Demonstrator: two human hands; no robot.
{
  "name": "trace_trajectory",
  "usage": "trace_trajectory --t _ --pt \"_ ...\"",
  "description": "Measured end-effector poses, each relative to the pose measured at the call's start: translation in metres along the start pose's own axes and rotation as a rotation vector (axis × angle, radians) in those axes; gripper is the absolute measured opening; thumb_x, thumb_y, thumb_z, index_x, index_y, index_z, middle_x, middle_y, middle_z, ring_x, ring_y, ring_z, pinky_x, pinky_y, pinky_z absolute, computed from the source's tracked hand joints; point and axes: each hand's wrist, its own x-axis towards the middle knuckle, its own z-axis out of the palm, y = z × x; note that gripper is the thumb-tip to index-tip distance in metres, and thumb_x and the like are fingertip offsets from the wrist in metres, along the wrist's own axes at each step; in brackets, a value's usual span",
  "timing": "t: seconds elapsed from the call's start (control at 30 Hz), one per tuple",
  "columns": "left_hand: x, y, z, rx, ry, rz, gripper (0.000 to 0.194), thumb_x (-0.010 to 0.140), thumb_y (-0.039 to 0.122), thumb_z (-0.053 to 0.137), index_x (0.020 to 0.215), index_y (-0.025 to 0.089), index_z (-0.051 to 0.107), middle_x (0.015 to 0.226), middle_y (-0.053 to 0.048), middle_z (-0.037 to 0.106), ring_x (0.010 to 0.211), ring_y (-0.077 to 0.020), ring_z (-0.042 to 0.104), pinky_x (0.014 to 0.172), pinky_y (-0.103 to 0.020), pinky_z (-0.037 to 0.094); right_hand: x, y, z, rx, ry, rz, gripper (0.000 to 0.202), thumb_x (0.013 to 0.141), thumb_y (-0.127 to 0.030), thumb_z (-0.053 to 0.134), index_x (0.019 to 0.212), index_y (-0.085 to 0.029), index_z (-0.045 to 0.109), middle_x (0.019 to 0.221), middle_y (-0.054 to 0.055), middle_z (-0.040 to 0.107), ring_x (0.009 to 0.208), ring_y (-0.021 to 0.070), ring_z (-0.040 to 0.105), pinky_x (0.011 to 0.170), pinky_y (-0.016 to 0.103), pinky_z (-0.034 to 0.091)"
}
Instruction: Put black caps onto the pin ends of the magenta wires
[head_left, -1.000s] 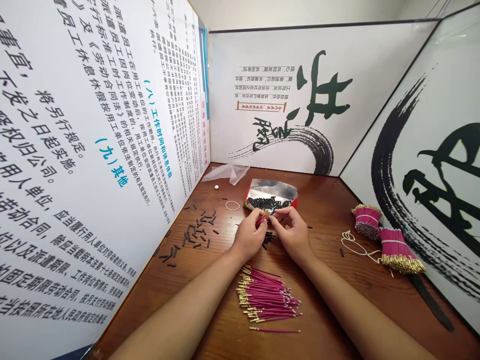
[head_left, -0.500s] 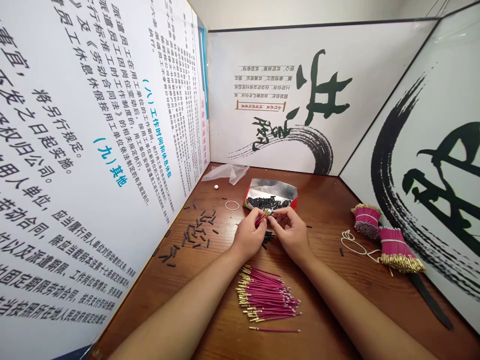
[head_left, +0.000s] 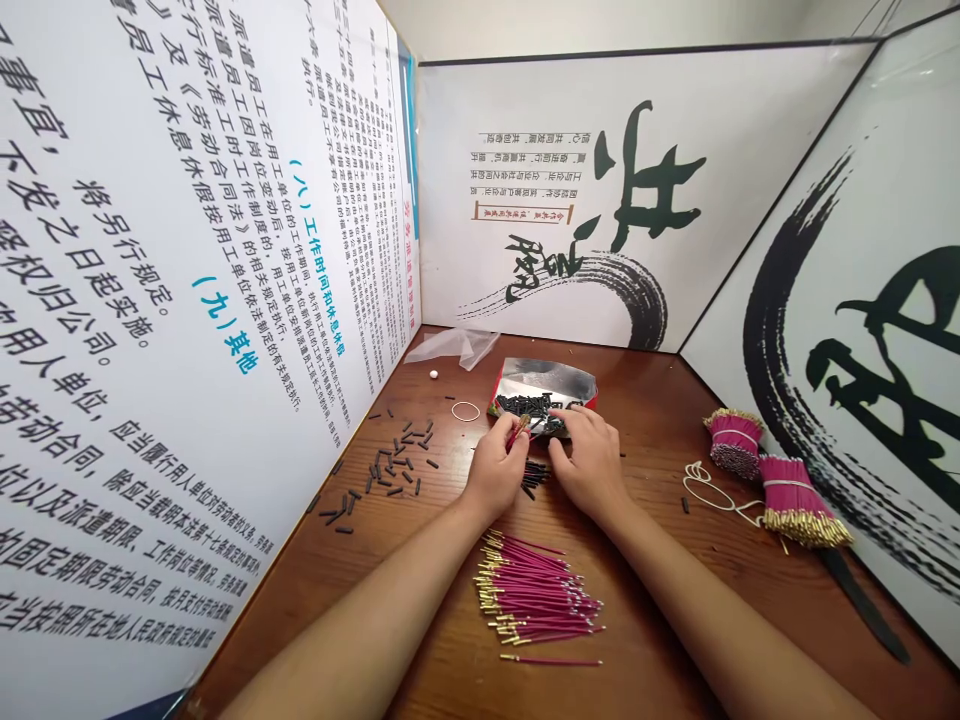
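Observation:
Pinched in my left hand are a few magenta wires with gold-coloured metal ends. My right hand has its thumb and forefinger apart, fingertips at the near edge of a small open box with a silvery inside. Short black sleeves fill the front of that box. Between my hands, partly hidden, more black pieces lie in a heap on the table. A spread pile of magenta wires lies nearer me, with one single wire below it.
Loose black sleeves are scattered on the left of the wooden table. Two tied wire bundles sit at the right by white string and a dark flat strip. A clear plastic bag lies behind. Printed panels enclose the table.
My right hand has parted from the left hand's fingertips and shifted slightly right, its fingers spreading at the box edge. My left hand stays nearly in place, still gripping the wires.

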Motion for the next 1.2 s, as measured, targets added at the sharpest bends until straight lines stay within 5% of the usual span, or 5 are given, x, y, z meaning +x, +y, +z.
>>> trace_trajectory --t 0.27,0.4,0.73,1.07,1.2 --pt "0.000 0.007 -0.002 0.017 0.038 -0.023 0.018 0.092 0.028 0.042 0.076 0.019 0.046 0.073 0.001 0.050 0.069 -0.0123 0.046 0.067 -0.024 0.037 -0.003 -0.005 -0.001 -0.212 -0.056 -0.140 0.012 0.082 -0.020 0.054 0.081 -0.021 0.066 0.093 0.007 0.071 0.113 0.0303 0.050 0.095 0.046 0.029" --pt "-0.001 0.007 -0.002 0.014 0.038 -0.021 0.019 0.092 0.029 0.041 0.075 0.019 0.045 0.070 0.002 0.046 0.066 -0.0115 0.042 0.064 -0.023 0.035 -0.001 -0.010 -0.004 -0.202 -0.029 -0.192 0.019 0.085 -0.030 0.055 0.068 -0.023 0.061 0.080 0.005 0.070 0.097 0.0264 0.054 0.097 0.048 0.027" --pt "-0.001 0.005 -0.002 -0.046 0.045 0.006 0.018 0.093 0.028 0.042 0.077 0.019 0.044 0.071 0.002 0.044 0.066 -0.0109 0.040 0.063 -0.023 0.035 -0.006 -0.007 0.002 -0.314 -0.090 -0.195 0.025 0.085 -0.025 0.053 0.103 -0.022 0.069 0.110 0.011 0.071 0.108 0.0321 0.055 0.107 0.058 0.020" --pt "-0.002 0.005 -0.002 -0.007 0.042 0.014 0.021 0.093 0.028 0.042 0.075 0.019 0.043 0.068 0.003 0.043 0.064 -0.0106 0.039 0.062 -0.023 0.033 -0.003 -0.007 0.001 -0.300 -0.124 -0.186 0.017 0.087 -0.025 0.055 0.076 -0.024 0.067 0.079 0.003 0.072 0.086 0.0237 0.058 0.105 0.053 0.023" --pt "-0.002 0.003 -0.002 -0.018 0.044 0.011 0.020 0.093 0.028 0.042 0.076 0.019 0.044 0.070 0.003 0.044 0.065 -0.0106 0.040 0.063 -0.023 0.033 -0.003 -0.008 0.000 -0.308 -0.125 -0.178 0.018 0.088 -0.021 0.053 0.093 -0.024 0.070 0.102 0.004 0.073 0.100 0.0250 0.058 0.107 0.050 0.021"
